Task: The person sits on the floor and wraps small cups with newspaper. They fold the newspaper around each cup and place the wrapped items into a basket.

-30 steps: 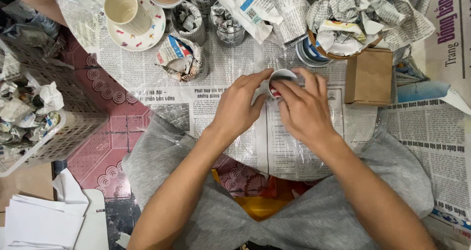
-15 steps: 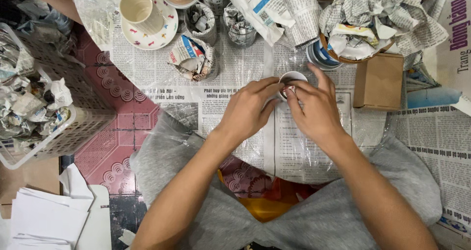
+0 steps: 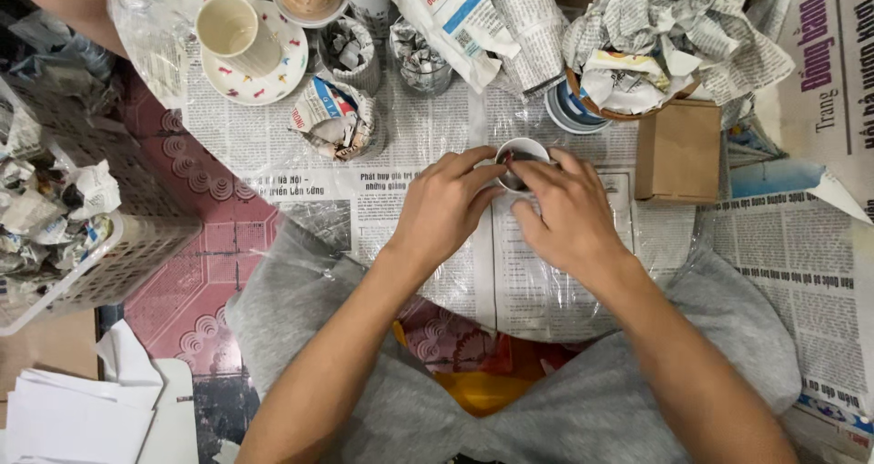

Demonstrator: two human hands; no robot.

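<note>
Both hands met over a small white cup [image 3: 523, 147] just above the middle of the frame, which sat on a spread sheet of newspaper [image 3: 428, 200]. The left hand [image 3: 443, 211] curled around the cup's left side, fingers bent against its wall. The right hand [image 3: 566, 214] came in from the right, its fingertips [image 3: 526, 174] pressed together at the cup's rim and reaching into the mouth; whether they pinched anything inside could not be told.

Just to the right of the hands lay a small brown cardboard box [image 3: 678, 151]. Above it, at the upper right, a bowl [image 3: 628, 113] was heaped with crumpled newspaper. At the upper left a cream cup [image 3: 232, 29] stood on a white saucer with small coloured marks [image 3: 273, 77]. Between that saucer and the hands sat a cup wrapped in newspaper [image 3: 339, 118], and two more paper-stuffed cups stood near the top edge. At the far left a white plastic basket [image 3: 118, 254] held more paper-wrapped bundles. White sheets of paper [image 3: 64, 418] lay at the lower left.
</note>
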